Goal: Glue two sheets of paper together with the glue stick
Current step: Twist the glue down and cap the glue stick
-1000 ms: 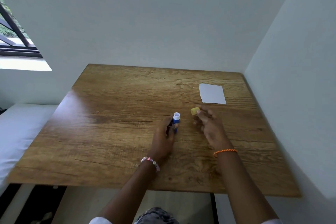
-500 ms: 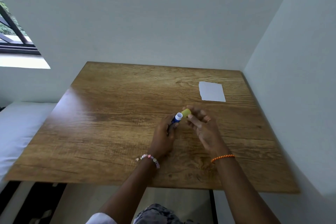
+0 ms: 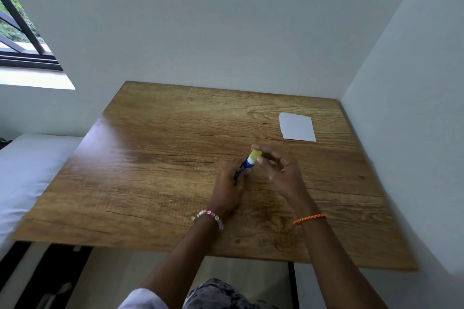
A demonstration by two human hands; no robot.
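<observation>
A grainy wooden table (image 3: pixel 155 183) sat tight in a pale-walled corner, with a white paper sheet (image 3: pixel 297 126) lying flat just beyond the hands. The left hand (image 3: pixel 229 185) gripped the blue glue stick (image 3: pixel 248 164) while the right hand (image 3: pixel 281 173) pinched its yellow cap (image 3: pixel 256 155) at the tip; no label was readable.
</observation>
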